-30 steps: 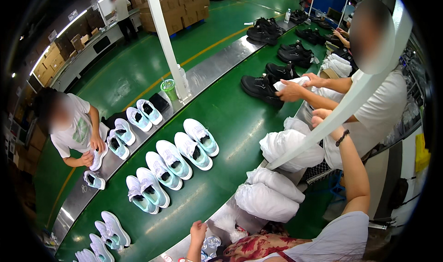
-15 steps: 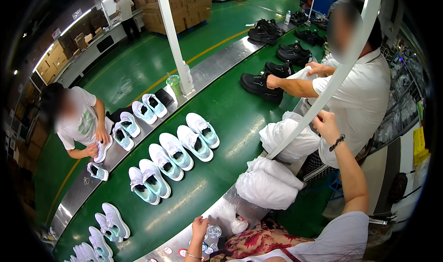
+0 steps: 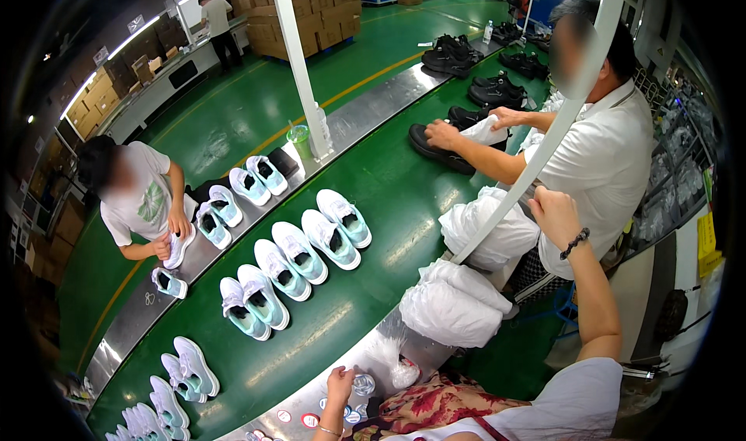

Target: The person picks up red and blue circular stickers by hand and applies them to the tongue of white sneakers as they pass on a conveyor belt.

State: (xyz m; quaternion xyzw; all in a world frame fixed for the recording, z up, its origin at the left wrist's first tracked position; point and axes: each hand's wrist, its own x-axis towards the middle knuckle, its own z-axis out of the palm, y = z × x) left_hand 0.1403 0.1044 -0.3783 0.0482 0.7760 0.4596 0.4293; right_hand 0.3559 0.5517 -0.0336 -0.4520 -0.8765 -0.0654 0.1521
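My right hand (image 3: 556,214) is raised beside the slanted white post (image 3: 536,183), its fingers curled into a fist. Whatever it may hold is hidden. Low over the metal ledge (image 3: 373,346), my left hand (image 3: 340,382) has its fingers pressed together, and I cannot see what is between them. A clear round roll, perhaps tape (image 3: 363,385), lies close to its fingertips. Round stickers (image 3: 310,420) are scattered near that wrist. A tied clear plastic bag (image 3: 400,369) rests farther right, with white bundles (image 3: 451,305) beyond it.
Pairs of pale lilac-and-mint sneakers (image 3: 291,258) line the green conveyor belt (image 3: 388,262). A co-worker on the right (image 3: 602,153) handles a black shoe (image 3: 443,149) and white paper. Across the belt, another person (image 3: 148,200) works on a sneaker. A green cup (image 3: 299,140) stands by a post.
The co-worker on the right has moved both hands, and white paper now shows over the black shoe. My hands stay nearly still, while the view has shifted slightly.
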